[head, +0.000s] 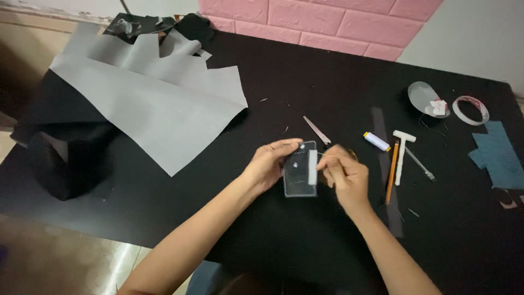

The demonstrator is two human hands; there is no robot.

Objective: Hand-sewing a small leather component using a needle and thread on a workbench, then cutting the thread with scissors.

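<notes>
Left hand (270,164) gripping the small dark rectangular piece (299,170) by its left edge, just above the black table (284,235). Right hand (345,175) pinched shut at the piece's pale right strip, apparently on a fine thread. Beyond: scissors (317,131), white spool (376,141), pencil (392,171), white T-shaped tool (402,154). Farther: grey sheet (158,104), tape roll (470,110), pink brick wall (327,22)

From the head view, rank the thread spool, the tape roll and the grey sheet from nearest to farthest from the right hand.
From the right hand:
1. Thread spool, just up and right of it.
2. Tape roll, far right, near the table edge.
3. Grey sheet, far left, past the left hand.
</notes>
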